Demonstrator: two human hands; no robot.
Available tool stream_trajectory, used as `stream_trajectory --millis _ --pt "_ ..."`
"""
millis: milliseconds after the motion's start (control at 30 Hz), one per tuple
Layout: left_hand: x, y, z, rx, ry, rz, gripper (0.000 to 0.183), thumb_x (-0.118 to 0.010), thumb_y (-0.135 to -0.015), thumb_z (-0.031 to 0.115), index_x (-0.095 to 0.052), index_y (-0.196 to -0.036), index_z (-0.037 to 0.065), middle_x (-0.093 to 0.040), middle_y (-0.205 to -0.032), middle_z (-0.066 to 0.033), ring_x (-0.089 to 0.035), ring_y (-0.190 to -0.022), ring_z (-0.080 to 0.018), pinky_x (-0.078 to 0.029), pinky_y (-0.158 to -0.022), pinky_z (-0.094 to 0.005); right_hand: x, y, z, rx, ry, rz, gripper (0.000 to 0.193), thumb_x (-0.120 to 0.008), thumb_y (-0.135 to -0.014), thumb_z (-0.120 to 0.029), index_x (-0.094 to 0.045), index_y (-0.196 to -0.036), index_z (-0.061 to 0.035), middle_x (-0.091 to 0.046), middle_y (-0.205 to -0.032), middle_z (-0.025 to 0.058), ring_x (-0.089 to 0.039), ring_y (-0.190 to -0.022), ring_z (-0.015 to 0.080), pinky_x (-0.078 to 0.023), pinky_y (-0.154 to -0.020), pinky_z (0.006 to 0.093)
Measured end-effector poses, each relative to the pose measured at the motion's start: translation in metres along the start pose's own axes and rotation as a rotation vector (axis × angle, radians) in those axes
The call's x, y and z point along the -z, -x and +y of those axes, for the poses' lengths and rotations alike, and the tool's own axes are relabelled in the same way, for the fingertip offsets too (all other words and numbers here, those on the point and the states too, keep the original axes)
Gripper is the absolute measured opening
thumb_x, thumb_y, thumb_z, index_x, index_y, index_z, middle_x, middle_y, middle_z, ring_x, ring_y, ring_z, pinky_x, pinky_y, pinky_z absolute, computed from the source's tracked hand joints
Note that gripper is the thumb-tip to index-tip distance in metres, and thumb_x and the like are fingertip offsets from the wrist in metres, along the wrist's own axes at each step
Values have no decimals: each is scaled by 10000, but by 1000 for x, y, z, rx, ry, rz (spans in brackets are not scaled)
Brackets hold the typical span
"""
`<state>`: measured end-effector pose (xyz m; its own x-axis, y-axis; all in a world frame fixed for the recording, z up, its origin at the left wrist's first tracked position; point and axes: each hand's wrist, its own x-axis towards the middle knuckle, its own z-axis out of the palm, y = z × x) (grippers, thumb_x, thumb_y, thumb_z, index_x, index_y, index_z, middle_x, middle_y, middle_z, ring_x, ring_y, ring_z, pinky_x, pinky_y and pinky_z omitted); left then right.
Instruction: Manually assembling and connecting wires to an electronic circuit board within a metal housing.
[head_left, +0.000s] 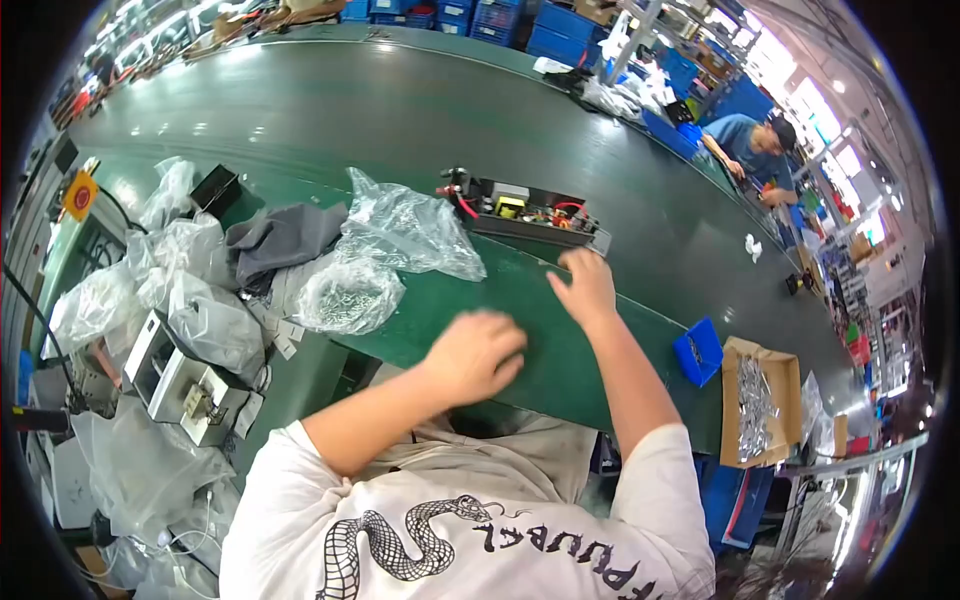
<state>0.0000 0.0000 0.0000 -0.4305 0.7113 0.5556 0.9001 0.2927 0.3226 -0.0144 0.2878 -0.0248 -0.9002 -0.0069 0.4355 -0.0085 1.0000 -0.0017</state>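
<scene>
My left hand (474, 356) hovers over the green work surface (440, 310), slightly blurred. Its fingers are loosely bent, the thumb stands apart, and nothing shows in it. Farther forward, my right hand (586, 284) reaches near the right end of a long black-cased electronic assembly (527, 226). Thumb and fingers are apart there, with no held thing visible; whether the fingertips touch the case I cannot tell. The assembly lies open-topped on the conveyor's near edge, showing a yellow transformer, circuit parts and red wires. Left of it lies a clear plastic bag (405, 228).
Bagged parts (205, 270), a grey cloth (283, 240) and a white metal housing (190, 385) crowd the left. To the right sit a small blue bin (698, 352) and a cardboard box (789, 410) of small metallic pieces. Across the dark conveyor (400, 110), another person (752, 145) works.
</scene>
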Motion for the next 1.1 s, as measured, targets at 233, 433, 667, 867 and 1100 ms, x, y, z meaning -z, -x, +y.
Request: stream_trajectory --millis 233,433,667,867,1100 --pt "12 2 -109 564 -349 -377 566 -675 -898 431 -564 -1411 220 -437 -1544 -91 -373 -1432 -379 -327 -1121 -623 -27 -95 7 227 458 -446 429 -708 -842 -553 -778 -867 -131 -727 -877 62 -695 -889 281 -510 -797 445" --pt "-13 63 -121 632 -374 -177 556 -584 -949 480 -557 -1438 216 -412 -1579 -114 -366 -1437 -409 -291 -1118 -665 -20 -87 42 565 251 -381 419 -698 -857 -495 -742 -719 -103 -691 -715 78 -689 -693 287 -535 -644 429" --pt "-10 65 -125 651 -349 -142 548 -624 -921 411 -574 -1378 114 -476 -1514 -153 -385 -1425 -393 -287 -1134 -605 42 -2 38 820 41 -215 328 -761 -788 -405 -580 -650 -169 -573 -668 1 -597 -646 220 -464 -607 367" --pt "-13 71 -109 338 -289 354 355 -737 -815 185 -608 -1125 68 -487 -1423 -191 -465 -1310 -392 -344 -1066 -558 65 64 50 1044 85 -208 231 -697 -761 -360 -543 -732 -191 -518 -764 -51 -547 -798 159 -425 -656 308" --pt "-22 17 7 276 368 -174 379 -691 -914 228 -598 -1215 16 -642 -1206 -204 -630 -1102 -360 -500 -956 -431 55 91 69 910 35 -172 264 -733 -658 -344 -562 -752 -166 -552 -826 -22 -544 -805 187 -434 -661 351"
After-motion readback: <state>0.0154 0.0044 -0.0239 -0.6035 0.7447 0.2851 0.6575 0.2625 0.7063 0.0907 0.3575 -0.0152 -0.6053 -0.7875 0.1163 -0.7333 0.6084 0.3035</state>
